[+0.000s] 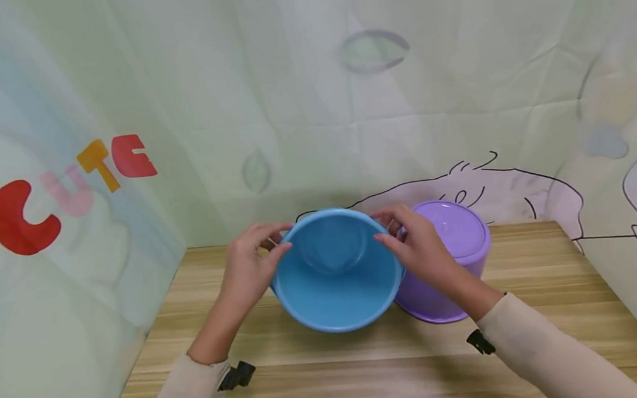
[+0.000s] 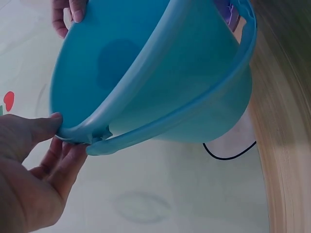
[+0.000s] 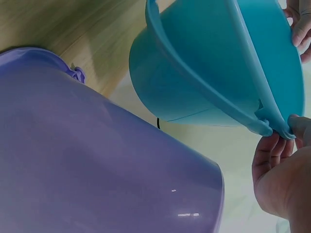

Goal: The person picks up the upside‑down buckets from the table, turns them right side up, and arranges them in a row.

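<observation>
A light blue bucket [image 1: 333,302] is tilted over the wooden table, its mouth facing me. My left hand [image 1: 250,265] pinches the rim on the left side, thumb inside and fingers outside. On the opposite side, my right hand [image 1: 420,247] grips the rim the same way. The bucket's blue handle [image 2: 189,112] hangs along its outer wall, joined to the rim close to the fingers of each hand. Upside down at the right stands a purple bucket [image 1: 463,230], its base up, partly hidden behind my right hand and wrist.
The wooden table [image 1: 334,381] ends at a printed curtain [image 1: 310,98] just behind the buckets. More curtain rises at the left and right sides. The purple bucket's rim rests on the table, close to the blue bucket's right side.
</observation>
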`<state>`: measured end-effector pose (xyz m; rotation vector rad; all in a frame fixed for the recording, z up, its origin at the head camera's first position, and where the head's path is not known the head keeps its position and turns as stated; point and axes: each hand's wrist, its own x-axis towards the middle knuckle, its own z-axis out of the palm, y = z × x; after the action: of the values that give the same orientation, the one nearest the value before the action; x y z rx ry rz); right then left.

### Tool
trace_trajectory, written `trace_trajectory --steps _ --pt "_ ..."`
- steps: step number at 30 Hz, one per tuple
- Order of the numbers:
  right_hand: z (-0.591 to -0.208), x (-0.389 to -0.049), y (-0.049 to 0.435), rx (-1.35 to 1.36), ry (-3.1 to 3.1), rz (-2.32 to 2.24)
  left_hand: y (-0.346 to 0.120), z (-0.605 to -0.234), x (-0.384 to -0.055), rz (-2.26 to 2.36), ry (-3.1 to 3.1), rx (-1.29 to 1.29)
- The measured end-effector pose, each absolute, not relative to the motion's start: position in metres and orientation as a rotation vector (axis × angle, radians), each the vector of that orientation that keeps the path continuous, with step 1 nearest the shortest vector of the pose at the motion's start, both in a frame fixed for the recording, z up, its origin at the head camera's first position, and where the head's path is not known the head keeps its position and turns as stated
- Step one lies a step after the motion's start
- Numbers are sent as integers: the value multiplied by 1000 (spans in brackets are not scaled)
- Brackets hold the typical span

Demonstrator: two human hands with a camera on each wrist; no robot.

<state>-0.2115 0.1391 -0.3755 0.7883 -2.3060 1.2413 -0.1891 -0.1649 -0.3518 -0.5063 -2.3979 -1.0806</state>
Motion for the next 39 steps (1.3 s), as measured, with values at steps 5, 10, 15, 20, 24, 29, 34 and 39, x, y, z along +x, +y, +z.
trace_trajectory --steps 5,10,15,20,24,29,34,39 --pt "-370 -215 138 749 -2374 1234 -167 -348 -193 -1112 -2446 -489" --pt "-362 -218 138 735 -2450 1240 -167 -346 -196 -1125 -2511 -443" --pt "-358 -224 139 724 -2505 1274 -168 -341 -201 -1133 -2571 -420" --pt "-356 -229 139 725 -2532 1288 -169 -338 -207 -1159 -2617 -414" --pt "-355 -232 138 719 -2565 1292 -170 -337 -212 -1163 -2653 -401" --pt "-355 -236 137 687 -2623 1284 -170 -338 -219 -1176 -2691 -390" --pt "-358 -243 138 662 -2671 1283 -170 -338 -228 -1208 -2721 -379" --pt "-360 -247 137 648 -2709 1309 -171 -339 -235 -1223 -2751 -377"
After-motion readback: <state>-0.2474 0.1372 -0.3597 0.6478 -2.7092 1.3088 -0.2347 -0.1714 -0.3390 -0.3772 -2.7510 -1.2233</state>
